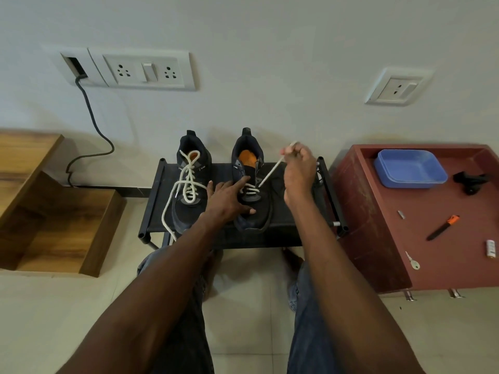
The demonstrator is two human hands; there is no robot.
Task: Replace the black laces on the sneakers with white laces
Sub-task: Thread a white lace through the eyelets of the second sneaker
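A single wide-angle head view looks forward and steeply down from above the seated person's knees, close over the low black fabric-topped rack (162, 201) against the white wall (270, 49)

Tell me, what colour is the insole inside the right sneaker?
Orange, seen in the head view inside the right sneaker.

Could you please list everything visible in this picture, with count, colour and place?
Dark lace-up sneakers: two, on the rack.
White cord laces: two; left shoe laced, right shoe partly.
Black fabric-topped shoe rack: one, centre.
Blue plastic tray: one, on the cabinet.
Maroon cabinet: one, right.
Orange-and-black pen-like tool: one, on the cabinet.
White key: one, near the cabinet's front edge.
Brown wooden shelf: one, left.
White wall socket plates: two.
Black cable: one, left wall.
Left hand: presses right shoe.
Right hand: pinches lace.
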